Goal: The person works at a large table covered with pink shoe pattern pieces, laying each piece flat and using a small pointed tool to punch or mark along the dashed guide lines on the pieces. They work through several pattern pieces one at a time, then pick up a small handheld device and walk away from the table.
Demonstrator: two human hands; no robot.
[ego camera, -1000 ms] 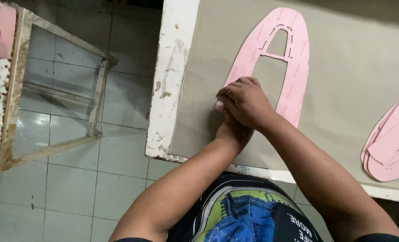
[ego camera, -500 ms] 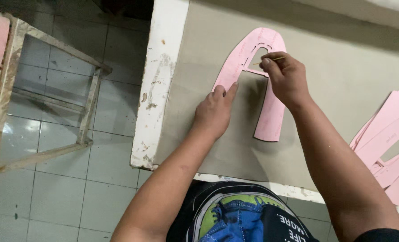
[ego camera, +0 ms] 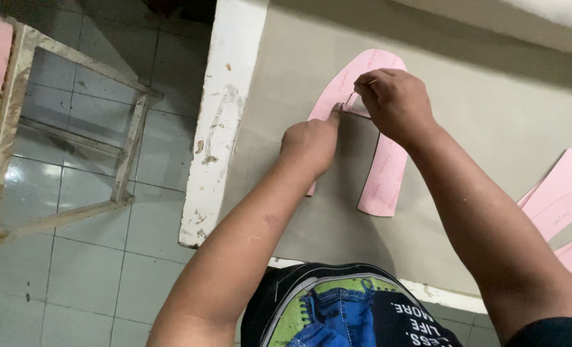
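While left hand (ego camera: 310, 142) pins pink arch-shaped card template (ego camera: 383, 180) with fingers curled, forefinger out, right hand (ego camera: 394, 103) fingers pinched together over it, flat grey sheet (ego camera: 491, 128) underneath.

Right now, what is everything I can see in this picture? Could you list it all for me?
pink template: one, pink, arch-shaped, flat on the grey sheet under both hands
grey sheet: one, grey-beige, spread over the table top
table: one, chipped white edge, centre to right
pink pieces: a stack, count unclear, pink, right edge of the table
wooden frame: one, worn pale wood, on the tiled floor at left
tiled floor: pale grey tiles, left and below
left hand: one, pressing on the template's left leg
right hand: one, fingers pinched near the template's inner cut-out
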